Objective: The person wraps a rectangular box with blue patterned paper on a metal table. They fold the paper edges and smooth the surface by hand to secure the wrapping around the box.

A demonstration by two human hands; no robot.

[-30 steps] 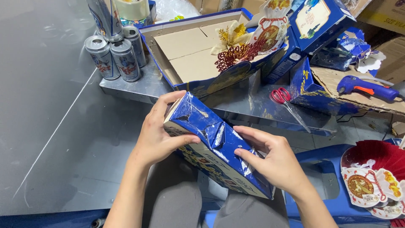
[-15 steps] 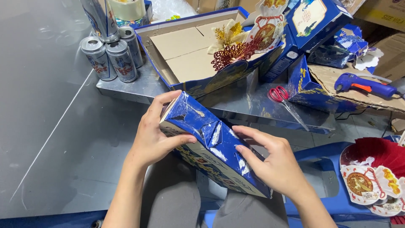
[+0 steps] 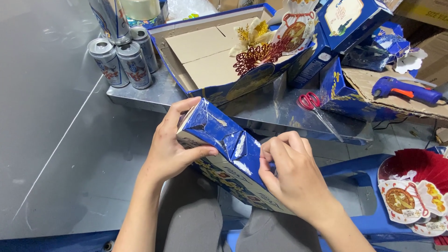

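Observation:
A long blue printed carton (image 3: 219,144) lies tilted across my lap, its glossy blue side facing up with folded flaps in the middle. My left hand (image 3: 172,144) grips its upper left end, thumb on the top face and fingers curled round the far edge. My right hand (image 3: 291,175) rests on the carton's lower right part, fingertips bent and pinching at the flap edge near the centre fold.
A low metal table (image 3: 280,112) stands ahead with red-handled scissors (image 3: 315,105), several drink cans (image 3: 121,58), an open blue box tray (image 3: 219,56) with paper decorations, more blue cartons and a blue glue gun (image 3: 406,89). Red and white paper ornaments (image 3: 413,191) lie at right. Grey floor at left.
My right hand has curled its fingers and moved up toward the carton's centre flap. My left hand keeps its grip on the upper end. The carton has shifted slightly.

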